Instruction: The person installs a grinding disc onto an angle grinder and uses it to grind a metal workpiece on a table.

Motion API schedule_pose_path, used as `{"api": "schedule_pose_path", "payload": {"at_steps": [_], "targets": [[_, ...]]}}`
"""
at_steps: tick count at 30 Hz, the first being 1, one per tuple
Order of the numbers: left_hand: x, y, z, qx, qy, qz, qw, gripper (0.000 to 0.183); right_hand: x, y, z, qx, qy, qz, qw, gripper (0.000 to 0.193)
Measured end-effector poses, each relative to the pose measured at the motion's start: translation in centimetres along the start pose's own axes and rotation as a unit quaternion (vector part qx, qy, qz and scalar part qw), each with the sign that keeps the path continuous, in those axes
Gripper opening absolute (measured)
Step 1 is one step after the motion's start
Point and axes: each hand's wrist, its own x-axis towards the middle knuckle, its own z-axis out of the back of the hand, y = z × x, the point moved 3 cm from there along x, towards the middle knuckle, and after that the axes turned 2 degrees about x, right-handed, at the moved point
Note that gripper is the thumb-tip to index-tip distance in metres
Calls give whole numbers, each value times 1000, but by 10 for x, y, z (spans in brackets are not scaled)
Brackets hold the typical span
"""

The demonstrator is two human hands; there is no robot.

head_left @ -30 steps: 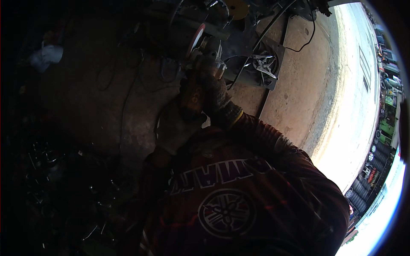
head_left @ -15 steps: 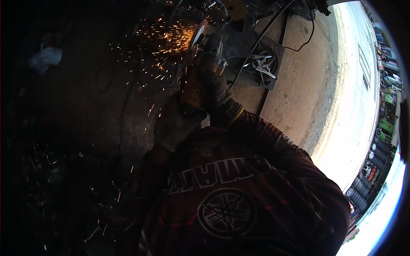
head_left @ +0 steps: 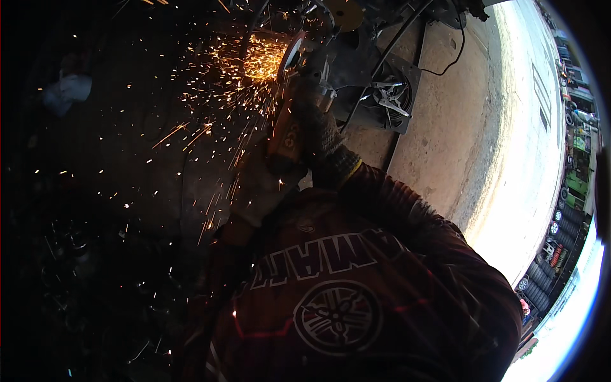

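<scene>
Grinder [head_left: 287, 130], orange-bodied, sits above the person's chest in both gloved hands, its disc [head_left: 291, 54] tipped up and throwing sparks [head_left: 251, 63] to the left. Right hand [head_left: 321, 130] is wrapped tight around the front of the body, just behind the disc guard; left hand [head_left: 261, 188] is closed around the rear of the body, lower down. Judging by the two-handed hold, the tool is stiff, fairly heavy and prone to kick, so the safe places to take it are the body and the neck behind the guard, never near the disc. Gloves should keep the casing from slipping. What the disc bites into is lost in the dark. Beyond lie a cable [head_left: 388, 48], a dark metal plate [head_left: 388, 95] and pale concrete floor [head_left: 458, 140].
</scene>
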Motion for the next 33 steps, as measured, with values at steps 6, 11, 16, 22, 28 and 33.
{"api": "schedule_pose_path", "payload": {"at_steps": [6,11,16,22,28,33], "targets": [[-2,26,-22,317,-50,-415,851,85,-1,8,-6,127,-38,-48,990,42],[-1,-4,1,59,-52,-80,994,74,-1,6,-12,130,-14,-18,991,38],[4,-5,-2,51,4,-94,994,74,4,1,3,117,-5,-64,991,38],[-15,6,3,-7,-18,-43,999,84,-23,-3,-22,168,61,-43,983,52],[-32,15,7,-53,-31,-25,998,86,-40,-15,-32,155,48,-69,984,57],[-25,22,3,-52,-14,-2,999,86,-37,-36,-14,203,47,-82,975,55]]}}
